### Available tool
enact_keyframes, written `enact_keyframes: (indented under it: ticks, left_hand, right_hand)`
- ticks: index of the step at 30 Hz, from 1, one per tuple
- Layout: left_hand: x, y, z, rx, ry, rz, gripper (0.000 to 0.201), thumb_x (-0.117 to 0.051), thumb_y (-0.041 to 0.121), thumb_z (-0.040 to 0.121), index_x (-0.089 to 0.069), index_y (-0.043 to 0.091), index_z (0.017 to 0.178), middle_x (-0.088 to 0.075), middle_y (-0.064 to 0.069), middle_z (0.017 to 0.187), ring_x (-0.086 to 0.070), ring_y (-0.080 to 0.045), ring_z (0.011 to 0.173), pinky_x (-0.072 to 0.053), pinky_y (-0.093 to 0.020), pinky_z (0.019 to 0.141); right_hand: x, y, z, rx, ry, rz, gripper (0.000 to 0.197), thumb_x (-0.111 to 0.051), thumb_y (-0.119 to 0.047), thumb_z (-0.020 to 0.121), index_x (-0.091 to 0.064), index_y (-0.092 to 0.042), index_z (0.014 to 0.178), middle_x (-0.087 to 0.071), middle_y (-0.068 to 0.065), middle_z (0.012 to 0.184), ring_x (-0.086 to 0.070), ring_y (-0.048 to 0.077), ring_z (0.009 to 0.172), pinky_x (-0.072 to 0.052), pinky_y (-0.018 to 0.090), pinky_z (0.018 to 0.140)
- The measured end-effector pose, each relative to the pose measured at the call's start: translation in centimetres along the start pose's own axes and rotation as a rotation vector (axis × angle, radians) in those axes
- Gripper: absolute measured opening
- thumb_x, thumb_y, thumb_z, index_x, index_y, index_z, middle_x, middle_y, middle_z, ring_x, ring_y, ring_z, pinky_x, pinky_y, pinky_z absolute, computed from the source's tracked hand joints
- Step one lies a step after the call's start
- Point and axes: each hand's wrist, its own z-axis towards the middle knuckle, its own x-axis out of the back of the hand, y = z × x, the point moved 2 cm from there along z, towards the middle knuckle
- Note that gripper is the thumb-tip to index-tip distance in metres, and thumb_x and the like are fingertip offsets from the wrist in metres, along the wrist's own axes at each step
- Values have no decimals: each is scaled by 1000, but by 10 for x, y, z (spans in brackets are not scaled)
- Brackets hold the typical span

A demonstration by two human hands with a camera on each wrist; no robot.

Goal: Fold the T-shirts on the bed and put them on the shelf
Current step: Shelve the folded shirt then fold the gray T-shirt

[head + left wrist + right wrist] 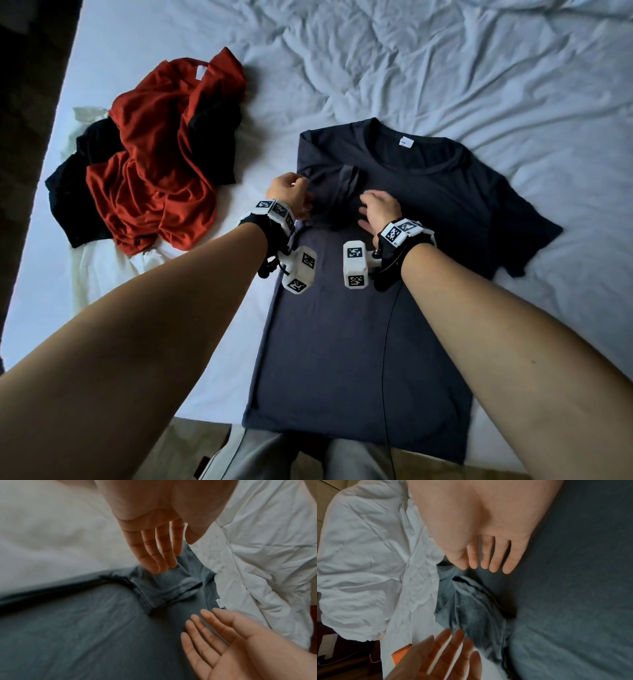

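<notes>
A dark navy T-shirt (359, 325) lies flat, neck away from me, on the white bed (445, 68). Its left side is folded inward, and the folded sleeve (342, 192) sits bunched on the chest. My left hand (296, 192) is at the shirt's left edge, and in the left wrist view its straight fingers (157, 561) touch the sleeve (164, 586). My right hand (375, 205) hovers flat over the chest just right of the sleeve, its fingers (493, 561) straight and holding nothing. The shirt's right sleeve (520, 236) is still spread out.
A loose pile of red and black T-shirts (154, 154) lies on the bed's left part, partly on a white garment (99, 274). The bed's left edge (44, 137) borders dark floor. The rumpled duvet (479, 51) fills the far side. My grey trousers (291, 459) stand against the near edge.
</notes>
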Motion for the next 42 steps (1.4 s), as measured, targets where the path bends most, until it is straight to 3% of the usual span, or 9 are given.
enact_keyframes:
  ticks: [9,14,17,22,25,30,33,39,42]
  left_hand:
    - [-99,10,-42,3,-122,92,20,-45,15,93,-55,17,75,-61,-6,65,-54,-22,50,-48,-28,52]
    - [-174,12,-62,-7,-179,141,14,-43,14,95,-57,12,93,-62,-6,69,-55,-20,52,-49,-26,50]
    - [-218,10,-75,-17,-205,171,17,-43,14,96,-56,14,85,-60,-5,68,-55,-20,53,-49,-28,53]
    - [-280,8,-92,-20,-245,279,27,-43,15,96,-55,18,72,-59,-4,67,-55,-20,55,-49,-28,53]
    - [-306,5,-93,-13,-248,322,24,-43,16,95,-53,17,74,-57,-5,67,-54,-20,54,-50,-28,53]
    - [-333,3,-84,13,-217,358,22,-45,17,94,-55,18,74,-59,-2,68,-57,-18,54,-53,-32,56]
    - [-345,3,-83,51,-224,335,23,-46,17,96,-53,17,74,-57,-2,68,-53,-17,51,-49,-29,54]
    - [-362,9,-84,61,-243,321,20,-48,20,97,-52,19,77,-58,-1,71,-53,-16,55,-49,-29,57]
    - [-369,13,-89,39,-256,291,19,-49,19,96,-56,22,80,-58,-1,71,-53,-16,52,-49,-25,51]
  right_hand:
    - [112,22,7,35,95,-68,23,-57,-30,65,-60,-14,49,-59,3,57,-55,19,62,-56,45,73]
    - [193,39,17,66,197,-34,20,-59,-27,72,-62,-17,56,-63,2,60,-60,21,66,-56,44,70]
    - [238,51,24,36,231,67,16,-57,-12,85,-58,-20,70,-58,1,64,-55,15,60,-49,32,58]
    - [316,61,38,17,421,-38,11,-58,-17,80,-64,-8,77,-54,6,69,-47,25,66,-39,33,62]
    - [346,76,58,-137,271,9,31,-53,-28,87,-66,-2,78,-59,10,73,-53,24,74,-42,33,64]
    - [352,84,79,-232,88,488,16,-51,-22,95,-59,-16,83,-63,-2,80,-59,9,71,-51,18,55]
    - [359,79,90,-276,-13,479,13,-53,-26,95,-57,-19,84,-60,-3,84,-57,9,77,-47,26,76]
    - [362,70,98,-250,-139,328,27,-53,-17,95,-47,-16,69,-47,-1,53,-43,9,49,-35,24,54]
    - [357,67,96,-174,-133,297,9,-65,-15,84,-57,-17,79,-60,4,72,-58,17,64,-50,30,61]
